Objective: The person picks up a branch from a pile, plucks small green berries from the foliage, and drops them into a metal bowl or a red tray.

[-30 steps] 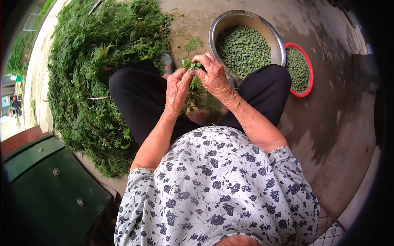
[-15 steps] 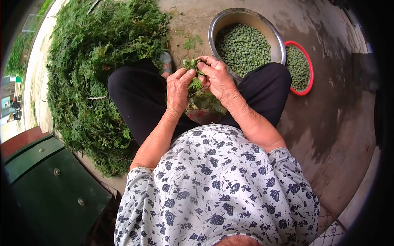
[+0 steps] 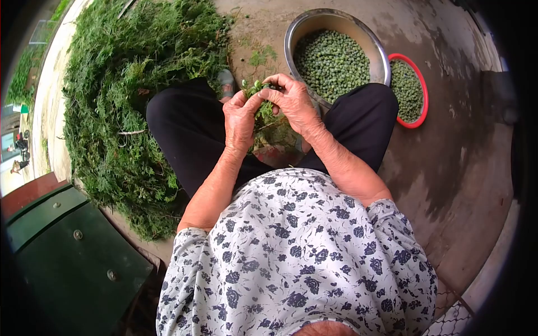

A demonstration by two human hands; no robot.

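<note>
Between my knees, my left hand [image 3: 240,124] pinches a green conifer sprig [image 3: 255,87] with pale green cones at its tip. Thumb and fingers of my right hand [image 3: 297,106] close on the same sprig from the other side, meeting my left thumb. Some of its foliage hangs beneath the fingers. A steel basin [image 3: 290,40] of small green cones [image 3: 332,66] stands just beyond my right knee. Right of that is a red-rimmed basket [image 3: 424,92], also holding green cones [image 3: 406,91].
A large heap of cut conifer branches [image 3: 123,106] lies along my left side. Green leaf scraps [image 3: 261,57] are scattered on the concrete ground [image 3: 448,185]. A dark green panel [image 3: 78,257] with metal studs is at the lower left.
Both hands have shifted slightly left, and my right fingers have drawn in closer to the left thumb. Pale cones on the sprig now show more plainly above the fingers.
</note>
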